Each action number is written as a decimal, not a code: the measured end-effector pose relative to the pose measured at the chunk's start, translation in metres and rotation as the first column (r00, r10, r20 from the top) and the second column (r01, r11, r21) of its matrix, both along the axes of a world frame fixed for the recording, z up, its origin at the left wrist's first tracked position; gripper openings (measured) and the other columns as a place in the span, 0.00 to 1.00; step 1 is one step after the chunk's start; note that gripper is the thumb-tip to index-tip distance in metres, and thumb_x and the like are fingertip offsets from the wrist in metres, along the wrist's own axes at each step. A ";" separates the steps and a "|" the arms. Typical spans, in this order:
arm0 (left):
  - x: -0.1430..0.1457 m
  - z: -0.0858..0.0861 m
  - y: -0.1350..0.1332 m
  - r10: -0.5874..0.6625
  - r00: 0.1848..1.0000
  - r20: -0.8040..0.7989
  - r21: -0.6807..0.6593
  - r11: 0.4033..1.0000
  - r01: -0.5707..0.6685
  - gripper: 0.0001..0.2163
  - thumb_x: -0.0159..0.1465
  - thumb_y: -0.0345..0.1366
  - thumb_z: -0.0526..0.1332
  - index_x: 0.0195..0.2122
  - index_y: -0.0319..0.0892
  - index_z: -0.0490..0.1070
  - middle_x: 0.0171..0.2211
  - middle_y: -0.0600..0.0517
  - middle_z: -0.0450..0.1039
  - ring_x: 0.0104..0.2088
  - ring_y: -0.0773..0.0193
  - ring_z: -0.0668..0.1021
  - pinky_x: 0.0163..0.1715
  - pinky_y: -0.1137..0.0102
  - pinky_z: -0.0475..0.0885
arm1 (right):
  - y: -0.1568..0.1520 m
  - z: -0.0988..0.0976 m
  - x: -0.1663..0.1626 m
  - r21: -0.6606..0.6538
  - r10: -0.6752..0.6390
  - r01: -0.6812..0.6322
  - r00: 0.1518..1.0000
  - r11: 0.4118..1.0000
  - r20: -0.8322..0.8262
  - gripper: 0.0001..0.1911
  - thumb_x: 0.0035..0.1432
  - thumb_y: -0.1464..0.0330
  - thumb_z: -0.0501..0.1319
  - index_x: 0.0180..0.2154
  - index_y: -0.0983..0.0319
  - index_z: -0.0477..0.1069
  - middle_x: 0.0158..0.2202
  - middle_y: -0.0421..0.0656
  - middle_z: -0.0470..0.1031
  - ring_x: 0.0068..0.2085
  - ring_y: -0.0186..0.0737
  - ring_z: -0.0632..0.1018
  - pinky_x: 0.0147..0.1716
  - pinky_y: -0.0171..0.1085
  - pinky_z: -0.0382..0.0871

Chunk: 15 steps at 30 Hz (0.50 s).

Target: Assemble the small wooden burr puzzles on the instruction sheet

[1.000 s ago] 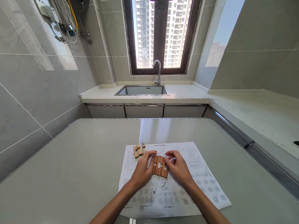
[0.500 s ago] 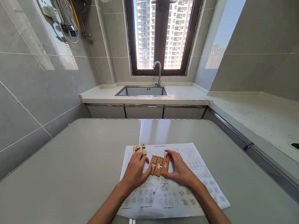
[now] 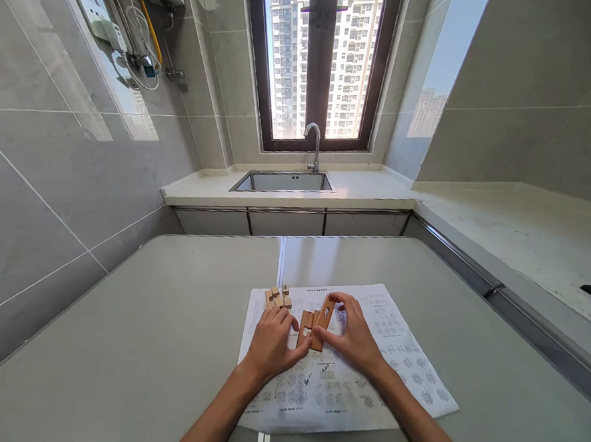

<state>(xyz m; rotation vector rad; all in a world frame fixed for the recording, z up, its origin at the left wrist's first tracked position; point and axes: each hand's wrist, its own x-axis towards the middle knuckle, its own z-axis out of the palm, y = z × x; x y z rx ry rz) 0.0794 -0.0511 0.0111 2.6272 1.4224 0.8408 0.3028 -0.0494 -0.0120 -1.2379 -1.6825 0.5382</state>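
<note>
Notched wooden puzzle bars lie on a printed instruction sheet (image 3: 397, 367) on a grey table (image 3: 133, 331). My right hand (image 3: 353, 338) pinches one bar (image 3: 326, 311) at both ends and tilts it up off the sheet. Two more brown bars (image 3: 307, 328) lie flat side by side, and my left hand (image 3: 273, 340) rests its fingertips against their left edge. A small cluster of lighter wooden pieces (image 3: 277, 297) sits just beyond my left hand.
A white counter with a steel sink (image 3: 282, 181) and tap (image 3: 314, 142) stands under the window beyond the table. Another counter (image 3: 525, 228) runs along the right. Tiled wall on the left carries pipes and a socket.
My right hand has taken the rightmost bar and lifted its far end off the sheet. My left hand has slid slightly toward me along the remaining bars.
</note>
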 end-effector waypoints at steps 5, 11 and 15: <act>0.003 -0.001 -0.001 0.014 1.000 0.026 -0.036 0.999 -0.013 0.07 0.59 0.39 0.68 0.32 0.44 0.71 0.33 0.49 0.74 0.39 0.52 0.75 0.39 0.60 0.71 | 0.000 -0.001 -0.002 -0.039 -0.034 0.030 0.994 0.999 -0.102 0.29 0.54 0.59 0.72 0.55 0.54 0.67 0.55 0.47 0.72 0.55 0.54 0.73 0.56 0.53 0.71; 0.005 -0.002 -0.002 0.026 1.000 0.001 -0.067 0.997 -0.026 0.06 0.60 0.36 0.67 0.31 0.43 0.70 0.32 0.49 0.74 0.37 0.53 0.75 0.39 0.61 0.69 | 0.004 -0.007 0.000 -0.185 -0.102 0.049 0.953 0.981 -0.287 0.29 0.54 0.54 0.72 0.54 0.55 0.69 0.56 0.47 0.73 0.49 0.52 0.77 0.51 0.52 0.75; 0.007 -0.001 -0.002 -0.008 0.999 -0.035 -0.087 0.996 0.005 0.08 0.66 0.36 0.61 0.29 0.43 0.68 0.32 0.47 0.73 0.37 0.53 0.74 0.40 0.61 0.67 | 0.005 -0.006 0.000 -0.151 -0.124 0.083 0.951 0.985 -0.283 0.30 0.53 0.54 0.73 0.53 0.55 0.69 0.56 0.48 0.73 0.49 0.52 0.76 0.52 0.53 0.73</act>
